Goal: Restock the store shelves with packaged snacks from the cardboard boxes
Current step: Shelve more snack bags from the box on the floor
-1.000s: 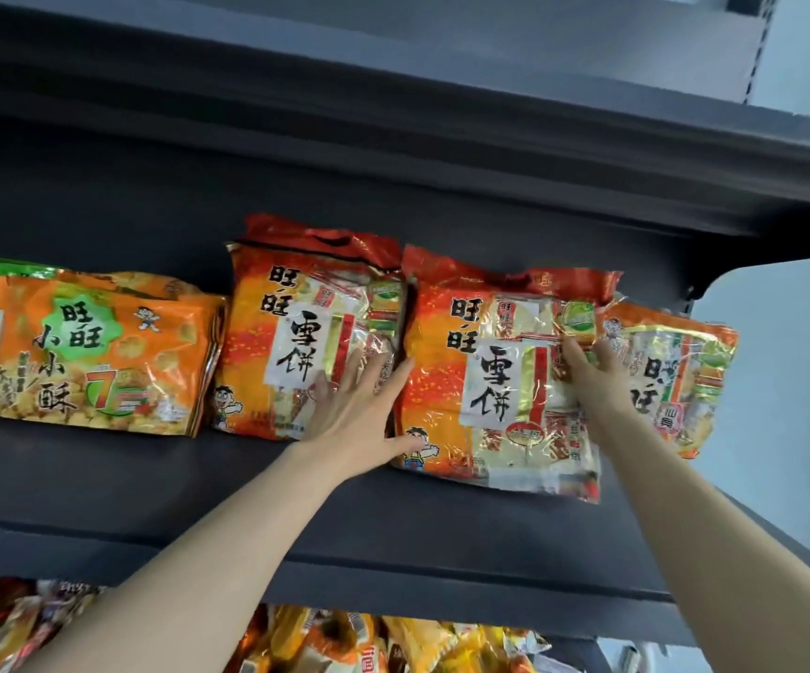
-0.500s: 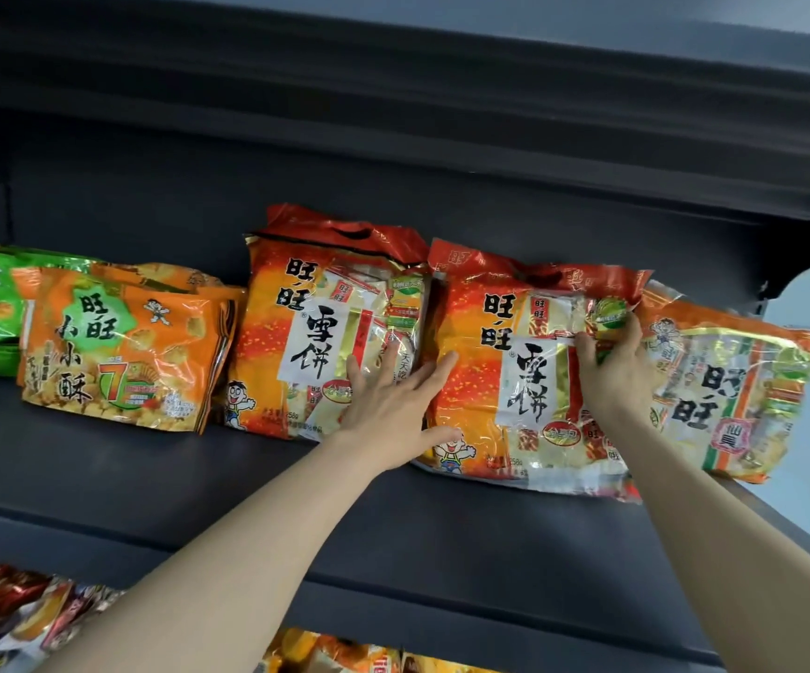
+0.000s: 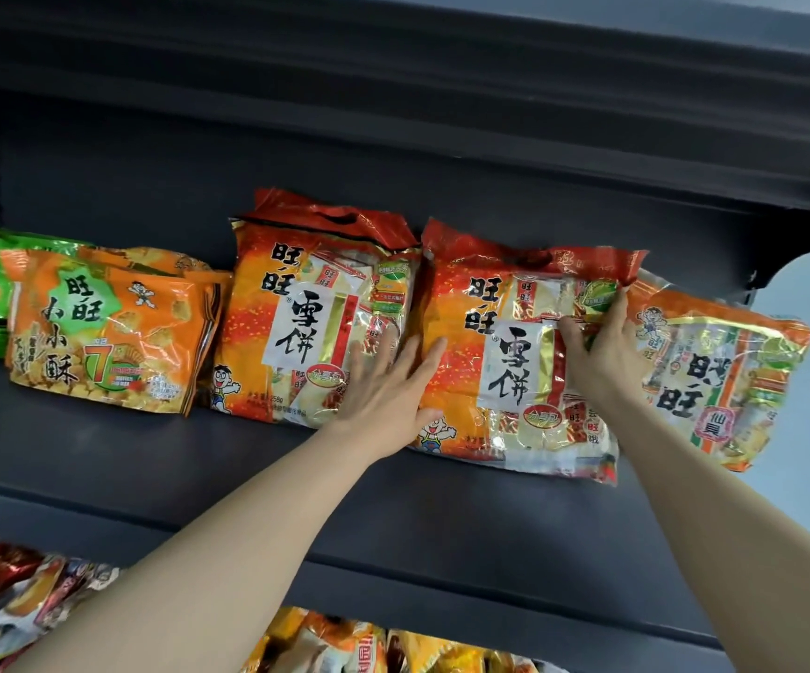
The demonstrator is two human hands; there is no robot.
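Bare shelf [image 3: 102, 459] before packed bags [image 3: 315, 313]

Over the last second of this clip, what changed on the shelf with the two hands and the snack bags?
Hardly anything moved. The left hand stays flat across the two red-orange rice cracker bags; the right hand still holds the right-hand red-orange bag by its edge. Only the camera shifted. The orange bag and dark shelf are unchanged.
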